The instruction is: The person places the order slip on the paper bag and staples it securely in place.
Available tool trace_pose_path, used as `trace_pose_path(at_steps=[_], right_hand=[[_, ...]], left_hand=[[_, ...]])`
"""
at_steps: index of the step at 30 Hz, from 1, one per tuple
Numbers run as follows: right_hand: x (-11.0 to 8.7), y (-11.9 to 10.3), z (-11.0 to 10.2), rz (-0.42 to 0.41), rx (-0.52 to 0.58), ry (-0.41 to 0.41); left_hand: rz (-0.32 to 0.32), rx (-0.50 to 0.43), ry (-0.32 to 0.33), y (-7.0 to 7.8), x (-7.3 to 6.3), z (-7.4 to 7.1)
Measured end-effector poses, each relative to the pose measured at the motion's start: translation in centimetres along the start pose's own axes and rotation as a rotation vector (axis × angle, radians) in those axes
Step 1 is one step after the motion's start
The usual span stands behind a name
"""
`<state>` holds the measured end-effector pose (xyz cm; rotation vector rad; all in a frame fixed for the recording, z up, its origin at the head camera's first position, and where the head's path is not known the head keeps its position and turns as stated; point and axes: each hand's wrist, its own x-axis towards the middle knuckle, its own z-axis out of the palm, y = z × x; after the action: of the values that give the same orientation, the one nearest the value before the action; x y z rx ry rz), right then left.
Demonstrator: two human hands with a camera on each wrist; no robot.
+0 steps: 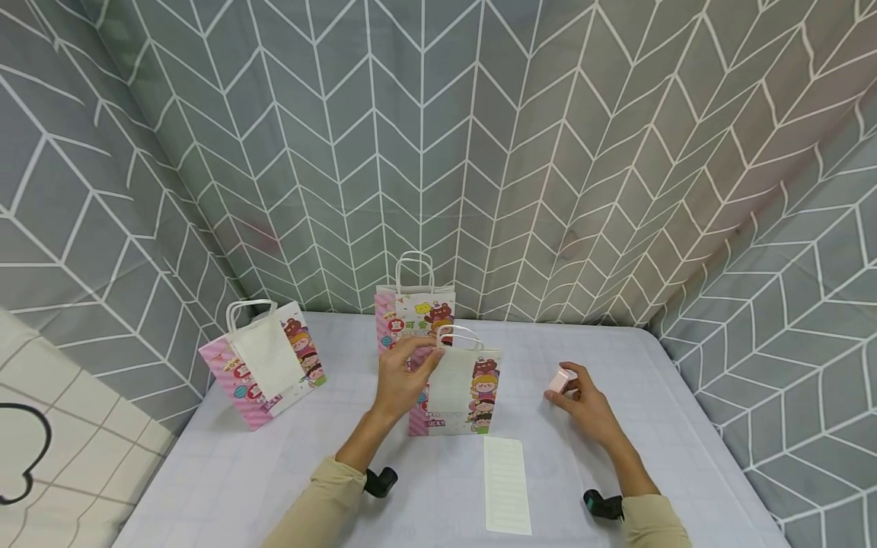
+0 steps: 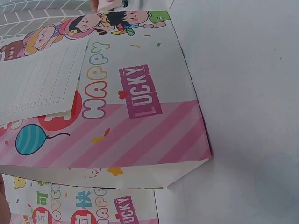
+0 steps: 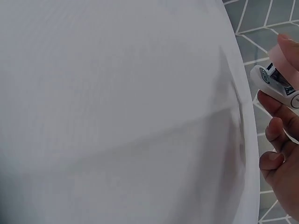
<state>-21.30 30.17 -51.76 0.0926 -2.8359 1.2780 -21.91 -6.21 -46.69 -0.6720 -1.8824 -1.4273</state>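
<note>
A paper gift bag [image 1: 485,392] with cartoon figures and pink stripes stands mid-table, a lined checklist sheet [image 1: 448,384] lying against its front. My left hand [image 1: 400,384] pinches the bag and sheet at their upper left edge; in the left wrist view only a sliver of it shows. To the right of the bag, my right hand [image 1: 591,411] holds a small pink-and-white device [image 1: 562,379] between thumb and fingers. In the right wrist view this device [image 3: 279,81] has a pink top, a white base and a dark patterned middle; its exact kind is unclear.
A matching bag [image 1: 414,308] stands behind the gripped one. Another bag [image 1: 304,350] leans at the left, bearing a pale sheet [image 1: 270,354]. A long lined sheet [image 1: 507,487] lies flat in front on the white tablecloth [image 1: 438,502]. Patterned curtains [image 1: 438,152] enclose the table.
</note>
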Motion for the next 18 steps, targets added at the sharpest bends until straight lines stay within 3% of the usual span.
trace_pose_path(at_steps=[12, 18], right_hand=[[1.0, -1.8, 1.4, 0.002, 0.025, -0.029], [1.0, -2.7, 1.5, 0.003, 0.031, -0.032]], left_hand=[[0.004, 0.021, 0.028, 0.3, 0.1, 0.2], [0.004, 0.037, 0.041, 2.1, 0.5, 0.1]])
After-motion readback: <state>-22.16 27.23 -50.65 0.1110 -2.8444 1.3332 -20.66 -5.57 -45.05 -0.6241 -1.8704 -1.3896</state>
